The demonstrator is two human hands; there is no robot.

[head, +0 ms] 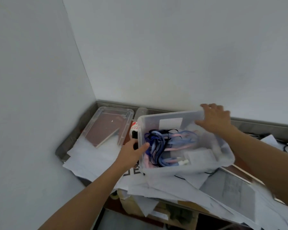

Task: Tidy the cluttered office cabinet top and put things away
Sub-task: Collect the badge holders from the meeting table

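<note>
Clear plastic: one open bin [181,171] sits atop loose papers [93,156] on the worktop [61,146]. Two hands hold it. The left hand [131,152] grasps the bin's left wall, thumb inside the rim. The right hand [214,119] grasps the far right corner, thumb inside, fingers over the edge. Inside lies one tangle of blue and pink lanyards [163,143], their number unclear. One clear lid [106,112] lies just left of the bin with one brown book [105,131]. Two white walls [156,55] close off the left and back. Papers overhang the near edge.
</note>
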